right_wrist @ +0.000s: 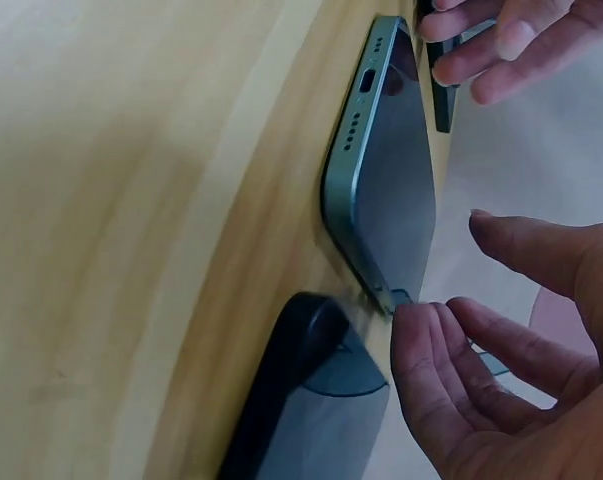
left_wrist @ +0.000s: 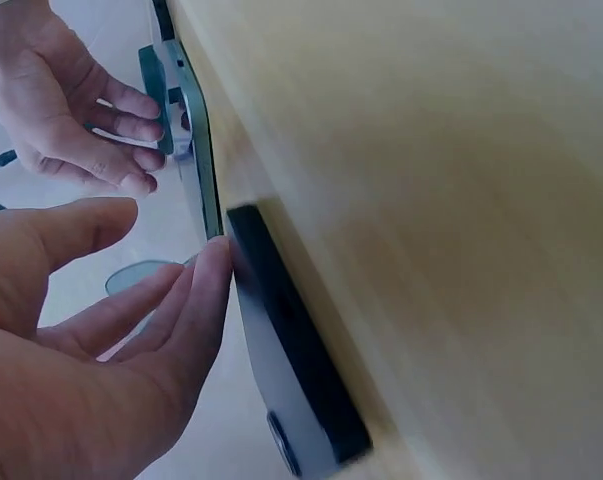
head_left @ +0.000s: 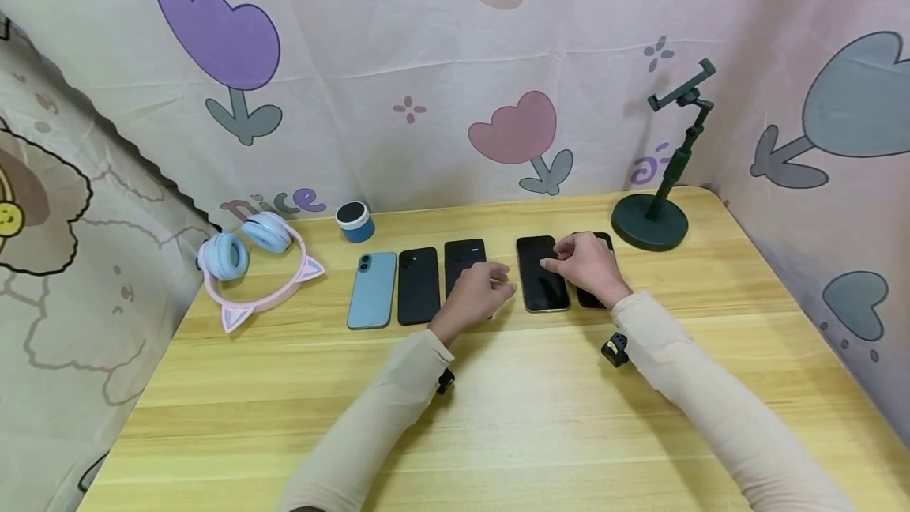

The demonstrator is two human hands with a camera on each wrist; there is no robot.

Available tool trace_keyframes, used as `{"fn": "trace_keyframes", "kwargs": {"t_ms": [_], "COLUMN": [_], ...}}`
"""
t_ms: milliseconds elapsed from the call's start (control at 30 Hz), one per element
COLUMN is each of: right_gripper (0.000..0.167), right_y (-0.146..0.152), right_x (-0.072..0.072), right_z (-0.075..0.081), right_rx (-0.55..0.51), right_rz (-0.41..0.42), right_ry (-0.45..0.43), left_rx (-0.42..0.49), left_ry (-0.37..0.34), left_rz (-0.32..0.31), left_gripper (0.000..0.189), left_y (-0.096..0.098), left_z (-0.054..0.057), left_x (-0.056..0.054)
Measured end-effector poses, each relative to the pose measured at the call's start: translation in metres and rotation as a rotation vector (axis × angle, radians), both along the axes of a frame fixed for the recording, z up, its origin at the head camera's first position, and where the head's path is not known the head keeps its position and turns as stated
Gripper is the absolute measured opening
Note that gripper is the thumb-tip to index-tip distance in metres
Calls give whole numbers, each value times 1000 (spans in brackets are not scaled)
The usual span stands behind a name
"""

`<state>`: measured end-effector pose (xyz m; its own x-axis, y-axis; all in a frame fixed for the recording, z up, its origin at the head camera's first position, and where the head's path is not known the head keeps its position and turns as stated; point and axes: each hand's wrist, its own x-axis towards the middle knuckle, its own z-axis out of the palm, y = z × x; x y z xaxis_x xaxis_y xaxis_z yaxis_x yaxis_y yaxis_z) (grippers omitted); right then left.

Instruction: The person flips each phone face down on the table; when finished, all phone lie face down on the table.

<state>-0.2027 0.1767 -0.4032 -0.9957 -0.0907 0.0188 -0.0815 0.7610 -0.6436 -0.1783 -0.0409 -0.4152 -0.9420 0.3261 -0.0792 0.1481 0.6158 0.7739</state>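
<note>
We've got the pale wooden table filling the foreground, with the dark green stand tall at its far right corner and the cat-ear headphones lying over at far left. Between them, in one row across the far half, sit five phones: three at left, two at right, the widest gap dividing the groups. And here are the hands! The left hand is over the lower end of the third dark phone, thumb well apart, its grip wide; we see fingertips right by that phone's edge, though we can't be sure they touch. The right hand reaches over the fifth phone, fingertips by a corner of the green-edged phone, which lies screen up; thumb and fingers are parted there too, pinching nothing. The blue phone and the black phone beside it lie flat and untouched, with the small blue tub behind them. We'd judge the step as lining up the row. The next move, as we read it, calls for a light fingertip nudge on those edges, keeping neighbours from being knocked askew.
</note>
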Motion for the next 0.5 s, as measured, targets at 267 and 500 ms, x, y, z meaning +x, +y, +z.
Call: {"fn": "trace_keyframes", "kwargs": {"t_ms": [267, 500], "right_gripper": [41, 39], "right_y": [7, 10], "right_x": [2, 3], "right_z": [-5, -8], "right_rx": [1, 2], "right_rz": [-12, -21], "right_ry": [-1, -28], "left_rx": [-53, -8], "left_ry": [-32, -130], "left_rz": [64, 117], "left_gripper": [26, 52], "left_y": [19, 29], "left_z": [-3, -3], "left_x": [-5, -8]}}
